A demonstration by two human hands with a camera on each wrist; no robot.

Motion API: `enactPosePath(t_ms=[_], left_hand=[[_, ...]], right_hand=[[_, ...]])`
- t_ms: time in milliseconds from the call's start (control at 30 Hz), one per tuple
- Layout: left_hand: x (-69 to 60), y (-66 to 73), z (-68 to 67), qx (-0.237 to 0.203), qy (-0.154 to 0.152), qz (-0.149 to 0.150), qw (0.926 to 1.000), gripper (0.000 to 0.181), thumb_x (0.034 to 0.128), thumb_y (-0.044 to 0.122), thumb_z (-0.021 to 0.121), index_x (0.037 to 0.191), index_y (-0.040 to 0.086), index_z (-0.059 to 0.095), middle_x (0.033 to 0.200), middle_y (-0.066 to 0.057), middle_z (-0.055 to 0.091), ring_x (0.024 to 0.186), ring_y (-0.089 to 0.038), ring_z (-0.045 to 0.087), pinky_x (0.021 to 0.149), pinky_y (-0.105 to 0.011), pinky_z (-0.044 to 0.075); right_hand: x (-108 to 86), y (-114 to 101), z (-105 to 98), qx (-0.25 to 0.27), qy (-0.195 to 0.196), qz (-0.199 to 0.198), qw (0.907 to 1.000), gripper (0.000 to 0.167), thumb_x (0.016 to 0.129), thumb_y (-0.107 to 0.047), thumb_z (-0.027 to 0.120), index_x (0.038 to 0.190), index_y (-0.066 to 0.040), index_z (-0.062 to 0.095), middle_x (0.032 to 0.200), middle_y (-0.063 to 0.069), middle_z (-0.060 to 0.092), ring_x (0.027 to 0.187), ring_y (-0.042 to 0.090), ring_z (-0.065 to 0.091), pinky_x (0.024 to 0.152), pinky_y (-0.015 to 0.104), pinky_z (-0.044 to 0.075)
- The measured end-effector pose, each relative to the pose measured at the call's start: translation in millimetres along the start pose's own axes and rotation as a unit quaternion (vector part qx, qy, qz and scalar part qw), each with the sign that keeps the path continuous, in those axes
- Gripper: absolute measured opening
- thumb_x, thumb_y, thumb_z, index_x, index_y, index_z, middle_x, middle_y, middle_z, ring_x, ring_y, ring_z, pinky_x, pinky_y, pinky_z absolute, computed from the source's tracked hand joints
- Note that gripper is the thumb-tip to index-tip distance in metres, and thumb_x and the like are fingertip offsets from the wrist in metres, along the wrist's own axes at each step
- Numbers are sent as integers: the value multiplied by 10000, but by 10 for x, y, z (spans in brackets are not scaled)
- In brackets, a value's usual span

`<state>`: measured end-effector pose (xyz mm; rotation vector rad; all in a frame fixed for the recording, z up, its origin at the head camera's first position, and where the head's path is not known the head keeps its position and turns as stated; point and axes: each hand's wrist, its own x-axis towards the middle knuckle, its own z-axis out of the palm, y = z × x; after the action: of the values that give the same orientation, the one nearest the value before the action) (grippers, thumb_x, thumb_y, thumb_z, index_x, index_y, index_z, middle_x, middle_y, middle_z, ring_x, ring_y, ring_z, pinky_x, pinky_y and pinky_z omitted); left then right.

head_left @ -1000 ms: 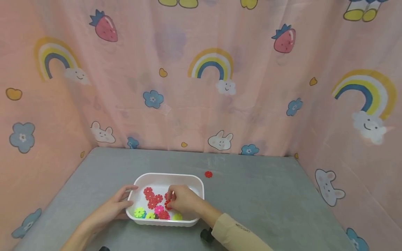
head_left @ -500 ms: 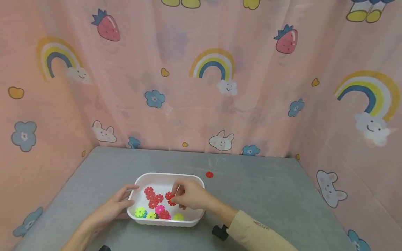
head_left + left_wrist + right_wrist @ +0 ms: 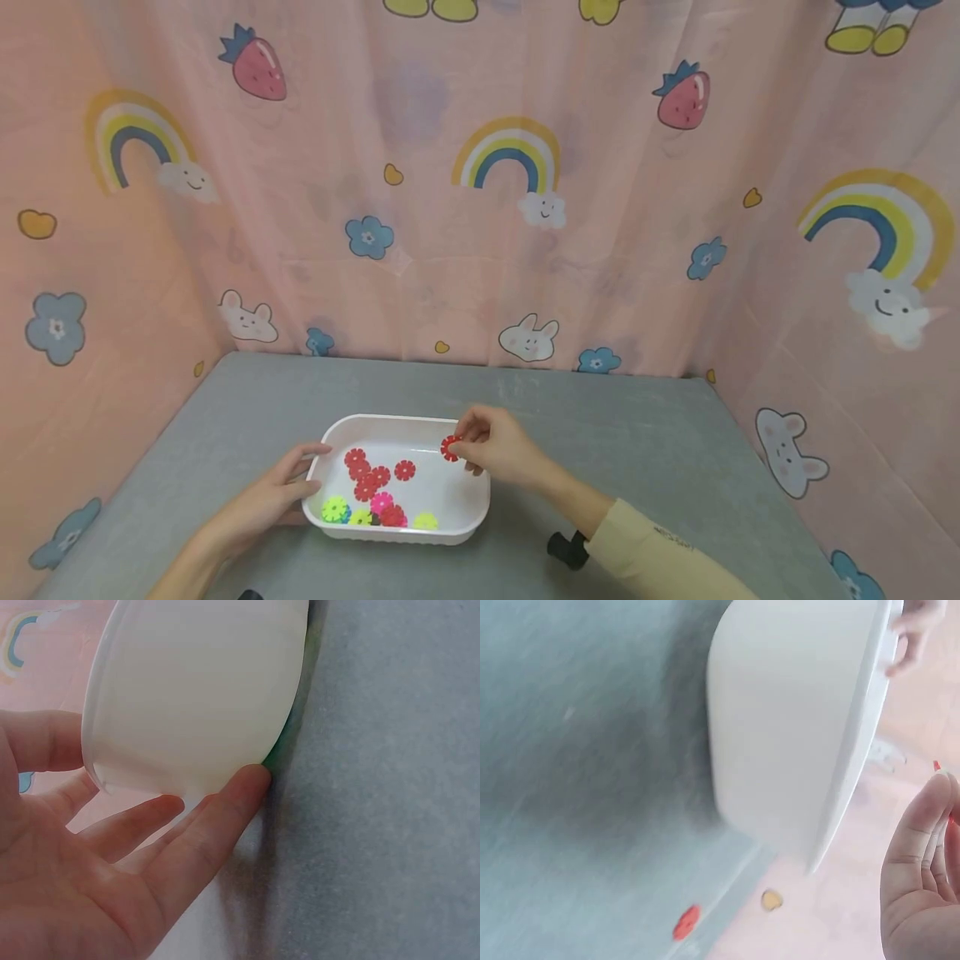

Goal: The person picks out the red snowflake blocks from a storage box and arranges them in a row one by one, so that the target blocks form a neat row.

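A white plastic basin stands on the grey table with notched, flower-shaped plastic discs in it. Several are red; yellow-green discs and a pink disc lie along the near side. My left hand holds the basin's left end, with digits over the rim and others against the outer wall. Over the basin's right rim, my right hand pinches a red notched disc between thumb and fingers. In the right wrist view only slivers of that disc show.
Another red disc lies on the table beyond the basin's right end; the right hand hides it in the head view. A black object is at the right sleeve. A patterned pink curtain encloses the table.
My right hand has lifted a red disc from the basin's floor and carried it right and away to the right rim. The left hand stays on the basin.
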<state>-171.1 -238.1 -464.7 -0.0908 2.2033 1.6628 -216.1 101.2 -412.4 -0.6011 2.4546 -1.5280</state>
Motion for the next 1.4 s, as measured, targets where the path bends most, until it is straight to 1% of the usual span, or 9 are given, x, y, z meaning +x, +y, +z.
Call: enactPosePath(t_ms=[100, 267, 500, 667, 800, 933, 1033, 1200, 1400], left_hand=[[1, -5, 1, 37, 16, 7, 10000, 555, 1020, 141, 576, 1516, 75, 336, 1559, -302, 284, 1129, -323, 611, 914, -502, 569], [-5, 2, 3, 64, 46, 2, 10000, 550, 1023, 139, 567, 1518, 74, 336, 1556, -302, 291, 1126, -321, 611, 915, -502, 569], [-20, 12, 16, 99, 84, 13, 9999, 551, 1017, 138, 574, 1514, 81, 344, 1553, -293, 302, 1122, -314, 617, 913, -494, 571], [-26, 11, 9, 65, 70, 28, 10000, 553, 1019, 141, 569, 1518, 80, 338, 1556, -288, 296, 1137, -320, 608, 922, -500, 566], [-19, 6, 5, 29, 36, 36, 10000, 552, 1018, 146, 575, 1514, 83, 342, 1558, -283, 293, 1126, -314, 613, 918, -499, 568], [-11, -3, 1, -18, 14, 32, 10000, 551, 1017, 145, 576, 1512, 83, 344, 1559, -278, 295, 1122, -312, 614, 915, -500, 569], [-9, -2, 1, -15, 33, 15, 10000, 554, 1016, 145, 577, 1514, 83, 344, 1562, -277, 292, 1132, -316, 608, 913, -498, 570], [-3, -2, 2, 0, 52, -1, 10000, 554, 1016, 142, 576, 1516, 82, 344, 1567, -279, 285, 1152, -327, 598, 917, -500, 568], [4, -6, 1, -12, 65, -33, 10000, 551, 1013, 144, 584, 1511, 90, 354, 1570, -276, 286, 1161, -329, 596, 914, -506, 568]], right_hand=[[12, 76, -99, -66, 191, 92, 9998, 137, 921, -79, 744, 989, -39, 631, 807, 49, 645, 608, 180, 622, 583, 306, 591], [55, 219, -244, -47, 632, 310, 9975, 130, 922, -76, 741, 999, -45, 641, 810, 71, 634, 612, 205, 621, 611, 330, 598], [132, 407, -426, 361, 1205, 587, 9903, 157, 913, -66, 755, 1014, -31, 639, 830, 96, 666, 631, 220, 650, 629, 329, 612], [204, 582, -547, 560, 1491, 707, 9847, 213, 909, -89, 770, 1046, -6, 629, 850, 139, 683, 650, 214, 666, 642, 318, 613], [269, 738, -633, 698, 1733, 836, 9788, 217, 908, -80, 769, 1043, 17, 630, 879, 153, 715, 653, 208, 675, 640, 312, 614], [301, 853, -677, 745, 1848, 1063, 9742, 220, 921, -63, 750, 1064, 35, 613, 882, 165, 721, 661, 224, 692, 668, 317, 617], [303, 916, -677, 639, 1849, 1166, 9737, 211, 933, -37, 726, 1072, 53, 595, 847, 167, 708, 662, 227, 703, 679, 329, 619], [350, 1034, -645, 545, 1909, 1355, 9707, 186, 924, 16, 712, 1055, 69, 590, 811, 157, 695, 647, 209, 703, 643, 337, 619], [392, 1108, -592, 365, 1785, 1630, 9697, 182, 933, 14, 694, 1075, 61, 589, 820, 160, 684, 640, 199, 695, 617, 320, 614]])
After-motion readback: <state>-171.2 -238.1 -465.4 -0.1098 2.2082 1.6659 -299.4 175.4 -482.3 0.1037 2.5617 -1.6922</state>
